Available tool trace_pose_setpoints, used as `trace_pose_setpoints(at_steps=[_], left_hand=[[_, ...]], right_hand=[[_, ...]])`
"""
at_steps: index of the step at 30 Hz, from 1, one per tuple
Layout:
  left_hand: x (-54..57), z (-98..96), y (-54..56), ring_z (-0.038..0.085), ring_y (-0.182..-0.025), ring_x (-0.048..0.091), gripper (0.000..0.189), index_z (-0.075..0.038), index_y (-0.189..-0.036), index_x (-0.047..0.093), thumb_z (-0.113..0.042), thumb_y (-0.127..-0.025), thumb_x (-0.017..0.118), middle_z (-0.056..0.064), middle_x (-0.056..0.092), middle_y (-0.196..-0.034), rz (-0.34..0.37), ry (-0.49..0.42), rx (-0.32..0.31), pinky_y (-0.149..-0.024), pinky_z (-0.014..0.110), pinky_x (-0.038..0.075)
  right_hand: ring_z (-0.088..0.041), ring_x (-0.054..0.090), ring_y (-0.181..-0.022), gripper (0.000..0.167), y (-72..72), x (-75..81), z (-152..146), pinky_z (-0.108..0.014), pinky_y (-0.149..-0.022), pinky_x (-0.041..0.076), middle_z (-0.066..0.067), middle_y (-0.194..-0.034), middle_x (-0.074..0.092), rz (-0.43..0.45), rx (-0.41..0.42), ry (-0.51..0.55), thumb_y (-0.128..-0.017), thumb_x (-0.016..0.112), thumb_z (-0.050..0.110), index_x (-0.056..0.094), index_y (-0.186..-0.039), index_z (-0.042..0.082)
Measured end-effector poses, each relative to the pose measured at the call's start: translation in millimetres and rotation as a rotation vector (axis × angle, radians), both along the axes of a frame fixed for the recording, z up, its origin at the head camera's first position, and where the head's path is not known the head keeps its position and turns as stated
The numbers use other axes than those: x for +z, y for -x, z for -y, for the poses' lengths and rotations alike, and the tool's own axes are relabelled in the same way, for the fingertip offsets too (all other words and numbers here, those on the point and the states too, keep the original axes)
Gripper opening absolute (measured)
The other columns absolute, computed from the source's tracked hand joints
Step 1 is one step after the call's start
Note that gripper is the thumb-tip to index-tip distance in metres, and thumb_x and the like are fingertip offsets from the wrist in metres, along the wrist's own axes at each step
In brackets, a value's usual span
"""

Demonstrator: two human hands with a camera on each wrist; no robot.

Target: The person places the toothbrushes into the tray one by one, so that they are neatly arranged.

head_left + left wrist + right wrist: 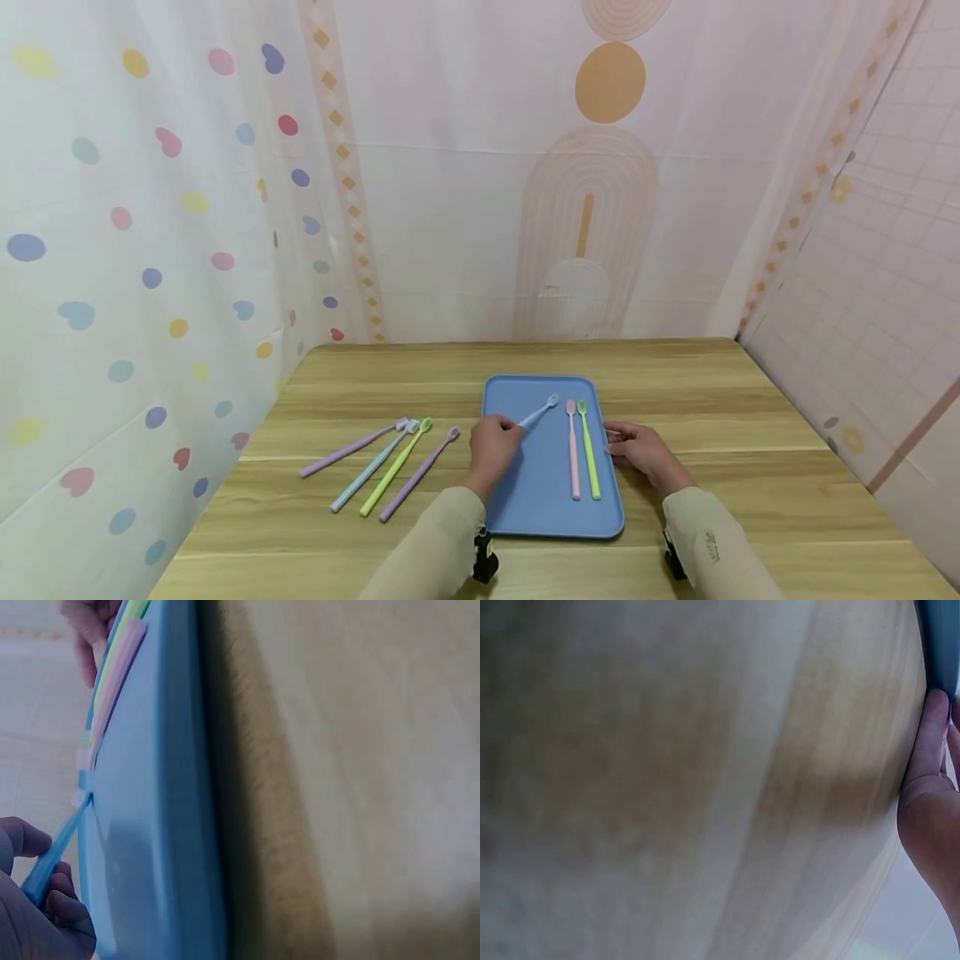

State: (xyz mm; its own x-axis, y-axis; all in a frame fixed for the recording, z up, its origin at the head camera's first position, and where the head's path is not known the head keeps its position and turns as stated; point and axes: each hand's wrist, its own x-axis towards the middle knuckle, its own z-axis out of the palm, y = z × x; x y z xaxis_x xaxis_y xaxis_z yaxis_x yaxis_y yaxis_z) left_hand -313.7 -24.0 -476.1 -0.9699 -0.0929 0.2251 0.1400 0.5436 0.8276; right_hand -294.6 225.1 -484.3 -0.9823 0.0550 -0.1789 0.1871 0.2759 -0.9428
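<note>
My left hand [494,452] pinches a light blue toothbrush [536,415] by its handle over the left part of the blue tray [536,492]. The brush head points away and to the right. In the left wrist view the toothbrush [51,859] sits between thumb and fingers, its far end close to the tray surface. A pink toothbrush [574,458] and a green toothbrush [590,458] lie side by side along the tray's right half. At the tray's right rim, my right hand [647,452] rests with its fingertips against the edge; its fingers look straight in the right wrist view.
Left of the tray, several toothbrushes lie fanned on the wooden table [262,517]: a purple one [348,450], a light blue one [371,475], a green one [393,473] and another purple one [416,481]. Patterned curtains [450,208] hang behind and beside the table.
</note>
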Motion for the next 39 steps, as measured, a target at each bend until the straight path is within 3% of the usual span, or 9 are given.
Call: trace_pose_setpoints(at_steps=[15, 29, 39], left_hand=[[-5.0, -19.5, -18.2, 0.014, -0.055, 0.051, 0.010, -0.005, -0.069, 0.070, -0.006, -0.076, 0.077, 0.000, 0.059, -0.061, 0.040, 0.057, -0.017, -0.052, 0.029, 0.043], [-1.7, -41.7, -37.4, 0.014, -0.054, 0.052, 0.012, -0.006, -0.069, 0.069, -0.004, -0.079, 0.076, 0.000, 0.057, -0.060, 0.157, -0.025, -0.039, -0.048, 0.027, 0.043], [-0.9, -46.3, -44.3, 0.014, -0.057, 0.051, 0.015, -0.006, -0.070, 0.065, -0.001, -0.079, 0.076, 0.001, 0.055, -0.063, 0.108, -0.004, -0.048, -0.051, 0.028, 0.044]], right_hand=[[-0.019, 0.061, -0.093, 0.049, -2.1, 1.5, 1, -0.036, -0.082, 0.055, -0.019, -0.110, 0.062, -0.006, 0.011, -0.001, -0.090, 0.062, -0.008, 0.050, -0.138, -0.011], [-0.020, 0.061, -0.093, 0.049, -2.5, 3.1, 0, -0.038, -0.083, 0.055, -0.019, -0.110, 0.062, -0.002, 0.016, 0.001, -0.090, 0.061, -0.008, 0.050, -0.138, -0.011], [-0.019, 0.060, -0.091, 0.049, -3.1, 3.8, 1, -0.037, -0.082, 0.055, -0.018, -0.107, 0.062, -0.005, 0.018, 0.000, -0.090, 0.062, -0.008, 0.050, -0.137, -0.012]])
